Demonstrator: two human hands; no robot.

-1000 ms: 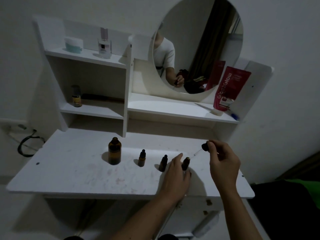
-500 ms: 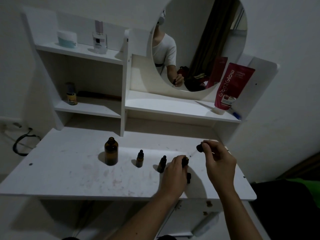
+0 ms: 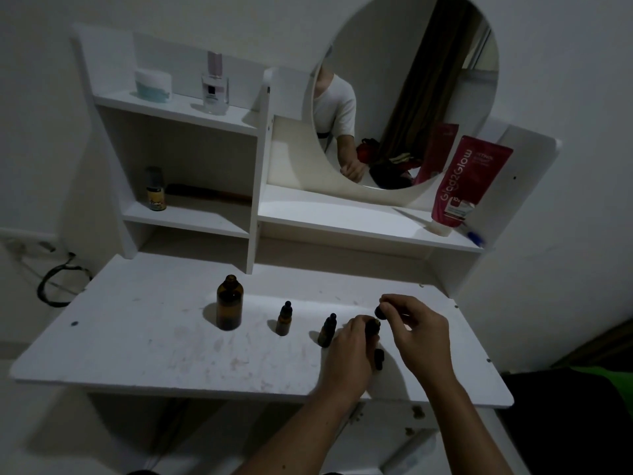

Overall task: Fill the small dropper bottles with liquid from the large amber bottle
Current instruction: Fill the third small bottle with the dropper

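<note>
The left hand wraps its fingers around the open small bottle at the right end of the row on the table, while the right hand pinches the dropper cap just above its mouth. The bottle stands upright, long axis vertical, mouth up. To seat the dropper cleanly, the bottle should probably be kept plumb and the cap lowered straight along that axis.

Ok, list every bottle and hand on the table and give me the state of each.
Large amber bottle: upright, uncapped.
Left small bottle: upright, capped.
Middle small bottle: upright, capped.
Right small bottle: uncapped, held upright.
Left hand: grip closed on the right small bottle.
Right hand: pinching the dropper at that bottle's mouth.
Loose cap: lying on the table.
</note>
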